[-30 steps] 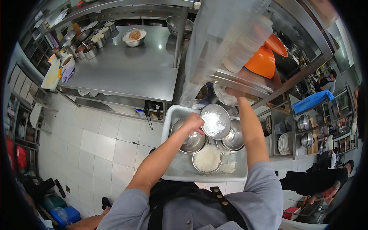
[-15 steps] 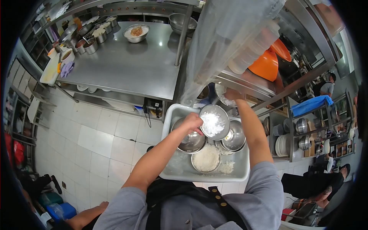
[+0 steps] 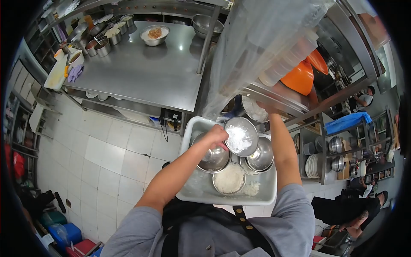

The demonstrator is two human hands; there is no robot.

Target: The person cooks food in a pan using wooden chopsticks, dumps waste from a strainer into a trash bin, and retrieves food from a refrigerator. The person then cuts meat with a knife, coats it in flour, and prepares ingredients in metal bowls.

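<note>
My left hand [image 3: 217, 137] grips the rim of a metal bowl [image 3: 241, 136] with white powder in it, above a pale plastic tub [image 3: 188, 188]. Below it in the tub stand a metal bowl [image 3: 214, 161] on the left, another metal bowl [image 3: 260, 159] on the right, and a bowl of white crumbly stuff [image 3: 229, 178] in front. Some of that stuff lies loose in a clump [image 3: 251, 188]. My right hand [image 3: 267, 107] reaches to the edge of a large pot of white powder [image 3: 253, 110]. Its fingers are mostly hidden near the shelf.
A steel table [image 3: 145, 73] at left holds a bowl with brown food on white powder [image 3: 155, 34] and several small pots. A plastic-covered rack [image 3: 265, 34] and a metal shelf edge [image 3: 274, 100] stand close beyond the tub. A person in black [image 3: 342, 212] is at right.
My right hand has shifted slightly right, from over the pot's powder to its edge, uncovering more of the powder. The view has shifted slightly; my left hand still holds the bowl.
</note>
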